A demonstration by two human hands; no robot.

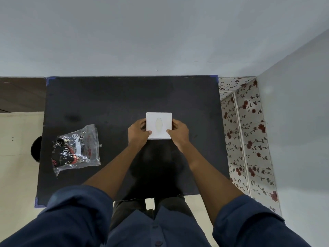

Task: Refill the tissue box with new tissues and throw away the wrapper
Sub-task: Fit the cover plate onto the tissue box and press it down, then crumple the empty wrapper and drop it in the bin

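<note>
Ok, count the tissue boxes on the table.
1: the white tissue box sits right of the table's centre, gripped by the left hand and right hand.

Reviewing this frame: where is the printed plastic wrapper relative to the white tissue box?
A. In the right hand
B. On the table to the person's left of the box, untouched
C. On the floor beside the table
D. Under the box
B: the wrapper lies on the black table well to the left of the tissue box, which the left hand and right hand grip by its sides.
</note>
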